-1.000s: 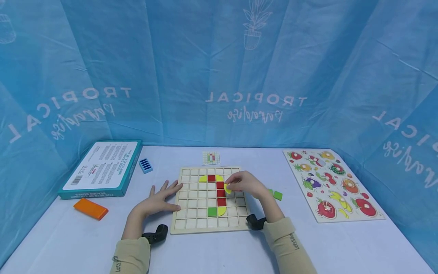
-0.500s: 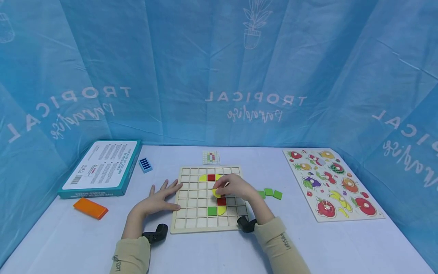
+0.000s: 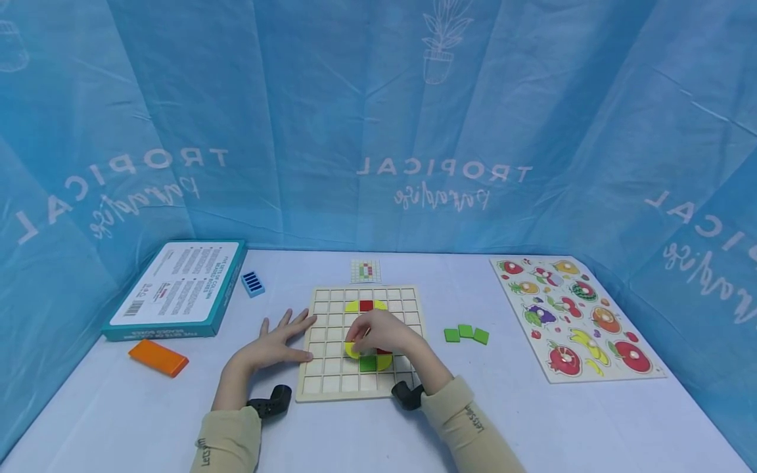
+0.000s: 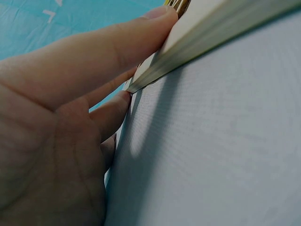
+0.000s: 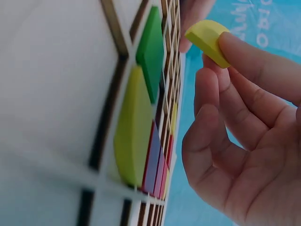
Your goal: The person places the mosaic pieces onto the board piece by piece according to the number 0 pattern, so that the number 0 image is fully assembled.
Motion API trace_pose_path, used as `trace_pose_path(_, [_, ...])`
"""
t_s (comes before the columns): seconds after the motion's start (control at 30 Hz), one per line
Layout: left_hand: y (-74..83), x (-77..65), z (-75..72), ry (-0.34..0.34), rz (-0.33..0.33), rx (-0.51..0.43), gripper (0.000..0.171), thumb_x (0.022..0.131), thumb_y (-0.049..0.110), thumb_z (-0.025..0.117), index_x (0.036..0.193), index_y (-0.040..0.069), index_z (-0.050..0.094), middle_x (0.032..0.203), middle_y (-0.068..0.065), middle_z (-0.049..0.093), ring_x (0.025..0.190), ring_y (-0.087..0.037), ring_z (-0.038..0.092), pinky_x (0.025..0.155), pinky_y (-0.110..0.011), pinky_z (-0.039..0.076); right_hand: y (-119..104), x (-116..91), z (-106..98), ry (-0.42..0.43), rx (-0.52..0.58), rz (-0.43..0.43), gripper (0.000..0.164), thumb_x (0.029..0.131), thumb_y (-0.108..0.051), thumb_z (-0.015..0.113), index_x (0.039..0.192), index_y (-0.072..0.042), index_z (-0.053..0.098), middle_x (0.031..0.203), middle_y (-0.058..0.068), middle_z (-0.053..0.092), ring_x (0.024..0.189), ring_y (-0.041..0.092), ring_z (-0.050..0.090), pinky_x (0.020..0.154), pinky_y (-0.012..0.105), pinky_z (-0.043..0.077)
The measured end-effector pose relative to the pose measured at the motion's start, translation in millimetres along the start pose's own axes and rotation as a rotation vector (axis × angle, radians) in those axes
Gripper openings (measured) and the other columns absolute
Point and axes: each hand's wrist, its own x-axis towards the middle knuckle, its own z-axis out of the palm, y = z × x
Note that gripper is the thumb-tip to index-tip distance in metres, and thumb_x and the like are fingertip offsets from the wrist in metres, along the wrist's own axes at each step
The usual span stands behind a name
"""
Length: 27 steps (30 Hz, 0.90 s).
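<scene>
A yellow quarter-round tile (image 5: 207, 40) is pinched between the thumb and fingers of my right hand (image 3: 384, 332), held above the wooden grid board (image 3: 328, 387). Spread fingers of my left hand (image 3: 272, 347) touch the board's left edge; the left wrist view shows the thumb (image 4: 162, 19) on its rim. On the board lie a green square tile (image 3: 368, 364), a yellow rounded tile (image 5: 134, 132) beside it, and a red square tile (image 3: 366, 305) between two yellow ones near the top. My right hand partly covers the red tiles in the column between.
Several green square tiles (image 3: 465, 331) lie right of the board. A pattern card (image 3: 365, 271) sits behind it. A fruit puzzle board (image 3: 576, 322) is at right; a teal box (image 3: 177, 289), an orange block (image 3: 158, 358) and a small blue slotted piece (image 3: 252, 284) are at left.
My right hand has carried the yellow tile leftward and nearer across the board, from right of the red column to above the green tile's left side. My left hand has stayed in place.
</scene>
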Motion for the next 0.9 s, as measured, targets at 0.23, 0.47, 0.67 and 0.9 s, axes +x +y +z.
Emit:
trace_pose_path(0.23, [-3.4, 2.1, 0.8, -0.005, 0.007, 0.012, 0.089, 0.072, 0.040, 0.071, 0.145, 0.009, 0.029, 0.153, -0.017, 0.012, 0.139, -0.039, -0.009, 0.103, -0.059, -0.022, -4.1, 3.1, 8.4, -0.030, -0.060, 0.014, 0.012, 0.075, -0.007, 0.074, 0.074, -0.018, 0.068, 0.068, -0.005, 0.062, 0.064, 0.009, 0.056, 0.061, 0.021, 0.047])
trace_pose_path(0.47, [-3.7, 2.7, 0.2, -0.003, 0.000, 0.014, 0.090, 0.072, 0.040, 0.071, 0.145, 0.010, 0.029, 0.153, -0.016, 0.012, 0.139, -0.038, -0.009, 0.104, -0.058, -0.022, -8.3, 3.0, 10.1, -0.039, -0.095, 0.012, 0.013, 0.074, -0.005, 0.075, 0.072, -0.015, 0.068, 0.066, -0.004, 0.061, 0.062, 0.010, 0.054, 0.059, 0.022, 0.046])
trace_pose_path(0.67, [-2.2, 2.0, -0.2, -0.001, 0.001, 0.016, 0.088, 0.073, 0.038, 0.071, 0.145, 0.009, 0.029, 0.153, -0.017, 0.012, 0.139, -0.039, -0.009, 0.103, -0.058, -0.022, -10.1, 3.4, 11.4, -0.046, -0.154, 0.007, 0.011, 0.074, -0.004, 0.075, 0.070, -0.013, 0.069, 0.065, -0.006, 0.061, 0.061, 0.009, 0.054, 0.059, 0.020, 0.046])
trace_pose_path(0.9, [-0.8, 0.8, -0.6, 0.001, -0.006, 0.006, 0.088, 0.072, 0.037, 0.072, 0.145, 0.009, 0.030, 0.153, -0.017, 0.012, 0.140, -0.038, -0.009, 0.104, -0.058, -0.022, -13.1, 1.5, 11.5, -0.049, -0.190, 0.032, 0.013, 0.072, -0.001, 0.075, 0.067, -0.011, 0.068, 0.062, -0.005, 0.060, 0.060, 0.008, 0.052, 0.057, 0.020, 0.045])
